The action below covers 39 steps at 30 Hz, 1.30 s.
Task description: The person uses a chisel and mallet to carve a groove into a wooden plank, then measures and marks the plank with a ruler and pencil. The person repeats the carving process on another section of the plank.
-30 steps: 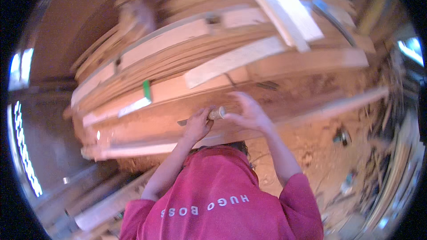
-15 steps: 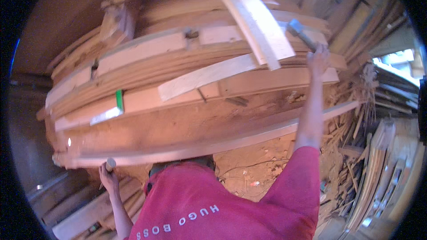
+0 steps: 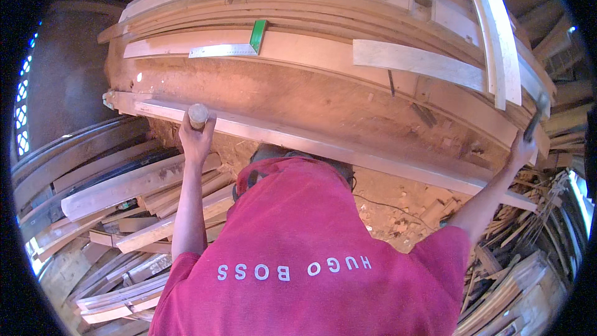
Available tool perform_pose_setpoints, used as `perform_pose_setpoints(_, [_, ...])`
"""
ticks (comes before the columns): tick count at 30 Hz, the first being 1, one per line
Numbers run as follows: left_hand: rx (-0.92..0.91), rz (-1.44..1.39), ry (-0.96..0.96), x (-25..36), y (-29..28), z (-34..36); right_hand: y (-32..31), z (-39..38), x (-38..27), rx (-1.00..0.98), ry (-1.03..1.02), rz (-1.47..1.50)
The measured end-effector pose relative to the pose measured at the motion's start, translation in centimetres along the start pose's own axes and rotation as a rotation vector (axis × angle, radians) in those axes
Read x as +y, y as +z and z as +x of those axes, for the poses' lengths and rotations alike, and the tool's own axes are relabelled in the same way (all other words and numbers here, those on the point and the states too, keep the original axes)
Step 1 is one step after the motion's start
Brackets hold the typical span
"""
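My left hand (image 3: 196,143) is closed around a wooden-handled chisel. The round butt of the chisel (image 3: 198,114) points up at me, and its blade is hidden beneath the hand. Under that hand, a long pale timber (image 3: 292,140) lies along the near edge of the bench (image 3: 249,90). Out at the far right, my right hand (image 3: 523,149) grips a hammer (image 3: 533,119), raised with its head upward and slightly blurred. The hammer is well apart from the chisel.
A try square (image 3: 256,37) with a green stock lies on a plank behind the timber. Boards are stacked along the back, with loose pale strips (image 3: 497,43) across them at right. Offcuts (image 3: 124,211) pile up at left, and wood scraps (image 3: 410,218) litter the floor.
The view has swung, so the bench and square sit higher and farther right. Both hands still hold the chisel and hammer; the hammer appears lower and farther right in the picture.
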State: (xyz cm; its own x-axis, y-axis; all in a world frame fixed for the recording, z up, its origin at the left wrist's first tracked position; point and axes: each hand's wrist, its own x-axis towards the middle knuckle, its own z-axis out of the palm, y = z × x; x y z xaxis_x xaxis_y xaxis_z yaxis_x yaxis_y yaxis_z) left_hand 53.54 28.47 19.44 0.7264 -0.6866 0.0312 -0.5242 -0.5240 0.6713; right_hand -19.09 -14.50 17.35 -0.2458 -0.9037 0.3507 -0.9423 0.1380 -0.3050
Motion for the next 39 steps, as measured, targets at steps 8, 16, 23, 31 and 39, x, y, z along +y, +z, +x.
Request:
perform_pose_setpoints(8, [-0.364,-0.514,-0.032,4.6,2.2,5.5,-10.7,-30.3,-11.9,0.050,0.518,0.857])
perform_pose_setpoints(16, [-1.088,-1.253,-0.097,7.5,6.9,10.6,-13.8,-55.4,-29.0,0.245,0.997,0.756])
perform_pose_setpoints(23, [-1.452,-1.304,-0.188,7.1,8.1,9.6,-16.5,-68.5,-41.9,0.393,1.181,0.773])
perform_pose_setpoints(31, [-1.468,-0.785,0.570,3.4,5.5,3.7,-17.9,-75.6,-52.6,0.633,1.275,0.655])
perform_pose_setpoints(39, [-1.805,-0.804,1.618,-3.8,1.7,-2.1,-17.5,-81.3,-60.7,0.778,1.238,0.615])
